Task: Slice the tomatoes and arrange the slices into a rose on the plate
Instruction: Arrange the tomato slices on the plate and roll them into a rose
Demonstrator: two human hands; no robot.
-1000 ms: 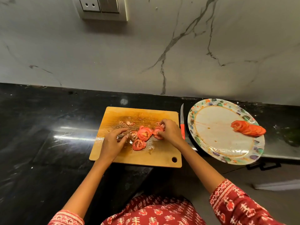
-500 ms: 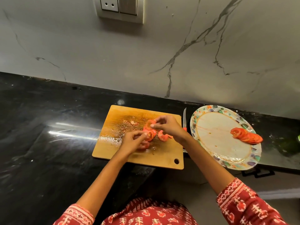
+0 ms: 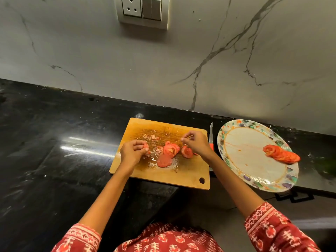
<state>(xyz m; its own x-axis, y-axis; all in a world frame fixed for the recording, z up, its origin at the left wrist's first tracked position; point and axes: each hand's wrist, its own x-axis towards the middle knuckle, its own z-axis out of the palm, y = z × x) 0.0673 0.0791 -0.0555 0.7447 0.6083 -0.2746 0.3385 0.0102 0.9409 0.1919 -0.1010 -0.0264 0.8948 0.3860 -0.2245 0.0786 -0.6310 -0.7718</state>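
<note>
Sleeves: red patterned sleeves (image 3: pixel 269 226) are seen at the bottom edge, with both bare forearms reaching forward over the counter.

Cutting board: a wooden cutting board (image 3: pixel 183 171) is laid on the black countertop (image 3: pixel 54 170), its hanging hole at the near right corner; its surface is wet with juice and seeds.

Left hand: the left hand (image 3: pixel 132 151) is held over the board's left part, its fingers curled around a small piece of tomato (image 3: pixel 146 146) that shows at the fingertips.

Right hand: the right hand (image 3: pixel 197 143) is held over the board's right part; thumb and forefinger are pinched together at something thin and pale, too small to identify.

Loose slices: the loose tomato slices (image 3: pixel 170 151) are scattered on the board between the two hands, some overlapping, one lying flat nearer the viewer.

Knife: a knife (image 3: pixel 211 131) with a red handle is laid on the countertop in the gap between board and plate, blade pointing toward the wall; the handle is partly hidden behind the right wrist.

Plate: a plate (image 3: pixel 254 177) with a floral rim is set to the right of the board, its near edge overhanging the counter.

Arranged slices: a row of overlapping slices (image 3: pixel 281 155) is laid on the plate's right side.

Wall: a marble-look wall (image 3: pixel 236 70) with a switch panel (image 3: pixel 142 10) is seen behind the counter.
</note>
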